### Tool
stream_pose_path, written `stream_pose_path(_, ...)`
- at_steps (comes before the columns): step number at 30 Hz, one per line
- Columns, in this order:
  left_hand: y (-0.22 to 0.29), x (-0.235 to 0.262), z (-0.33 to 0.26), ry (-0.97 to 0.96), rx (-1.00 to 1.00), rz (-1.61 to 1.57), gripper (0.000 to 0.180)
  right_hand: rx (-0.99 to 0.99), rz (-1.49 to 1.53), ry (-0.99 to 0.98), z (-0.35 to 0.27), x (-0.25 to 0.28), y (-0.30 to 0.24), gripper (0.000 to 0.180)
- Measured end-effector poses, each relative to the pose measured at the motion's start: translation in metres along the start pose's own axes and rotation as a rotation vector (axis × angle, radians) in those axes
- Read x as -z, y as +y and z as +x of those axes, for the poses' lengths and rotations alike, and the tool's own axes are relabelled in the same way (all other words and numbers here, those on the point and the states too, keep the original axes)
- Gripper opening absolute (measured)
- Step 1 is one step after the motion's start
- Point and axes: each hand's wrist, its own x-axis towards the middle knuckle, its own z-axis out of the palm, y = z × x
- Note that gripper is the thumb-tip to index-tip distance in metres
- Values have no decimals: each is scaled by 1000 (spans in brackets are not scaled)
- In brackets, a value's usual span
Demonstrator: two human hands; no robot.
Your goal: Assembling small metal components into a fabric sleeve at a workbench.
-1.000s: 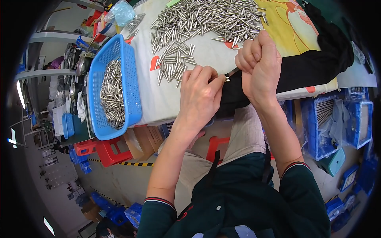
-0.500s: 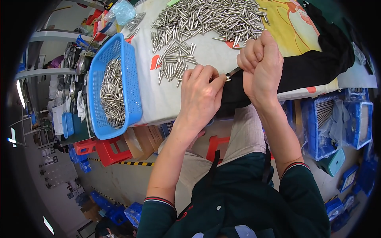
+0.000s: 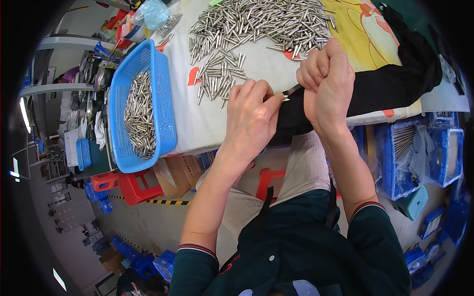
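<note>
My left hand (image 3: 253,112) is closed, its thumb and forefinger pinching a small shiny metal pin (image 3: 286,98) whose end sticks out to the right. My right hand (image 3: 328,86) is a fist around a thin, dark, blade-like tool (image 3: 294,89); its handle is hidden in the palm. The blade's tip meets or nearly meets the pin. Both hands are over a black cloth (image 3: 380,90) along the table's near edge. Beyond them lies a big heap of similar metal pins (image 3: 261,22), with a smaller cluster (image 3: 219,74) nearer my left hand.
On the left of the table stands a blue perforated basket (image 3: 165,106) holding many pins. A patterned cloth (image 3: 190,118) covers the table. Red stools (image 3: 138,190) and a cardboard box (image 3: 180,175) are below at left. Blue crates (image 3: 395,163) stand at lower right.
Hardly anything differs. Both hands keep their grips, and they appear a few pixels farther right, with the heap shifted slightly too.
</note>
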Motion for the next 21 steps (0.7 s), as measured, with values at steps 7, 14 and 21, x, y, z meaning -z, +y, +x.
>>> stream_pose_path(7,-1,-2,0,4,-9,-17,16,52,-2,-58,-3,2,4,44)
stream_pose_path(14,-3,-1,1,-7,-21,-37,16,172,-225,-106,-16,-6,13,42)
stream_pose_path(21,2,-1,-2,-15,19,-2,15,99,-2,-51,-14,4,1,44)
